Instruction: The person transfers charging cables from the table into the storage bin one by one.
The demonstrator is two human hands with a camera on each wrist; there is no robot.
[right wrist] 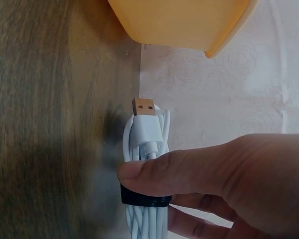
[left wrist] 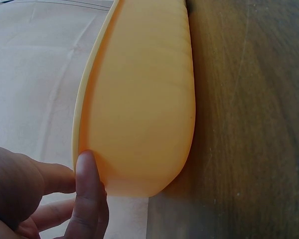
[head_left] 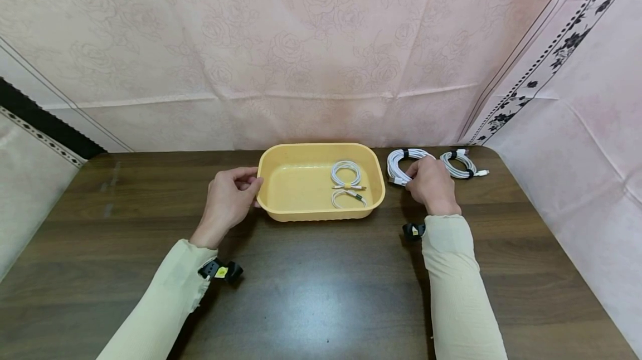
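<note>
At the left end of a yellow plastic basin (head_left: 321,215), my left hand (head_left: 225,199) pinches the rim between thumb and fingers, as the left wrist view shows the fingertips (left wrist: 87,169) against the wall. To the right of the basin, my right hand (head_left: 432,183) grips a coiled white USB cable (head_left: 393,165) bound with a black strap. In the right wrist view the thumb lies over the strap (right wrist: 145,199), and the USB plug (right wrist: 145,124) points toward the basin. Inside the basin's right half lie two smaller coiled white cables, one (head_left: 346,163) behind the other (head_left: 335,199).
Just right of my right hand, another coiled white cable (head_left: 469,174) with black straps lies on the brown wooden table (head_left: 321,293). Behind the table's back edge hangs a pale flowered cloth (head_left: 301,59), with more cloth at both sides.
</note>
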